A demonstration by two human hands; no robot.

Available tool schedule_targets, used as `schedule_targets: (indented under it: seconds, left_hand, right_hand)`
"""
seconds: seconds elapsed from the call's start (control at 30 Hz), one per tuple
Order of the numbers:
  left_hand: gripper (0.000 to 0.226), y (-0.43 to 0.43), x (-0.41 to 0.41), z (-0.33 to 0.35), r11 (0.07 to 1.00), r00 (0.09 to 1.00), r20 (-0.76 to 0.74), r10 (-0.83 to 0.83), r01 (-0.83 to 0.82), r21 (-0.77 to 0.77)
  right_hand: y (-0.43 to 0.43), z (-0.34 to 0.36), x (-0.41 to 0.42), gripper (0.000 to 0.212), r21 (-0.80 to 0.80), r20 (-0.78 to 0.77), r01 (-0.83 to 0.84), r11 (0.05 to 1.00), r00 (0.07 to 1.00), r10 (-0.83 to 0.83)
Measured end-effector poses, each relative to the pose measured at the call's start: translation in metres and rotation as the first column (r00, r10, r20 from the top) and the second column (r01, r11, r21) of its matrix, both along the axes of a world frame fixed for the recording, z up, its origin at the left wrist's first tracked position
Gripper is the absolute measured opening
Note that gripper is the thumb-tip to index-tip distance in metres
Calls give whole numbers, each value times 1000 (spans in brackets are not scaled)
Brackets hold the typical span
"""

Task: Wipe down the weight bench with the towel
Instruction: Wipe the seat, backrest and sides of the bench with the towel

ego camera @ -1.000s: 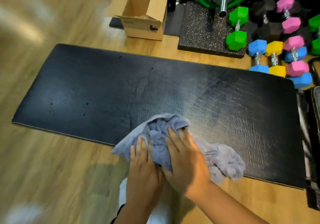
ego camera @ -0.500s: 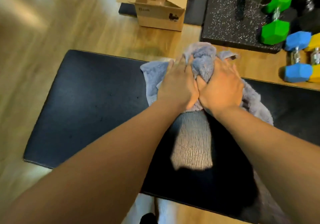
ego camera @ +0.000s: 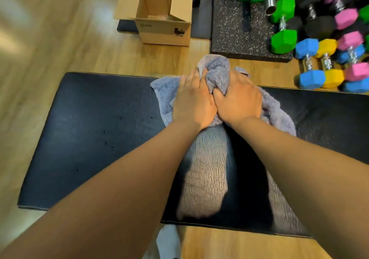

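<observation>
Both hands are planted side by side on the towel [ego camera: 217, 72], thumbs touching. The left hand [ego camera: 192, 102] lies fairly flat, fingers stretched forward and pressing the cloth down. The right hand [ego camera: 238, 97] is curled more, with a wad of towel bunched up between its thumb and fingers, so that one is properly gripping. Both forearms are stretched way out from the camera.

The towel is a fluffy grey-blue thing, crumpled, sitting right on the far edge of the weight bench [ego camera: 95, 130], with its bunched top poking past that edge over the wood floor [ego camera: 50, 38]. Bits of it spread out on either side of the hands too.

The bench pad is black, textured and a little cracked-looking, with a few tiny specks on the part left of the towel. Between the arms there's a lighter, shiny patch on the pad.

Beyond the bench, straight out from the towel and a touch left, is an open cardboard box [ego camera: 163, 28] on the floor. Right of the box is a speckled black rubber mat [ego camera: 239, 34] with a green dumbbell [ego camera: 283, 28] on it. Past the bench's far right side there's a pile of blue, yellow and pink dumbbells [ego camera: 329, 66], some blurry. A bit of white sock [ego camera: 167, 242] shows on the near side of the bench.
</observation>
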State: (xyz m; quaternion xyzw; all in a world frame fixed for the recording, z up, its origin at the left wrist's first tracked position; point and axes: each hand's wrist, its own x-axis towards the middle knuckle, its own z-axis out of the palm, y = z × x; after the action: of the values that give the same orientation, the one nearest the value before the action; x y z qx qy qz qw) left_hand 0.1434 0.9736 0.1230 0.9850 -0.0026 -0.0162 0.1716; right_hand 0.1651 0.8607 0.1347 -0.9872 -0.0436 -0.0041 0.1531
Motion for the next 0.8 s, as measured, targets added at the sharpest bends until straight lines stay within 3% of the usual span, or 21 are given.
schedule_targets:
  seconds: [0.17,0.47,0.63,0.73,0.8]
  left_hand:
    - [60,-3,-42,-4,999,1000,21,-4,3,50]
    - [75,-10,-169,-1,1000,999,-37,18,-17,13]
    - [79,-15,-236,8,965,993,-51,106,-115,-235]
    - [67,-1,-250,-3,992,997,71,36,-27,-127]
    - [78,2,-243,-1,998,992,127,-14,21,-55]
  right_hand:
    - [-7,-8,-49,70,137,28,-18,990,999,15]
    - [-15,5,-169,77,156,-111,-96,983,987,114]
    - [-13,10,-232,82,263,-97,-17,965,994,44]
    - [-14,9,-255,85,263,-84,-21,965,995,45]
    - [-15,6,-245,83,151,-51,-71,986,996,80]
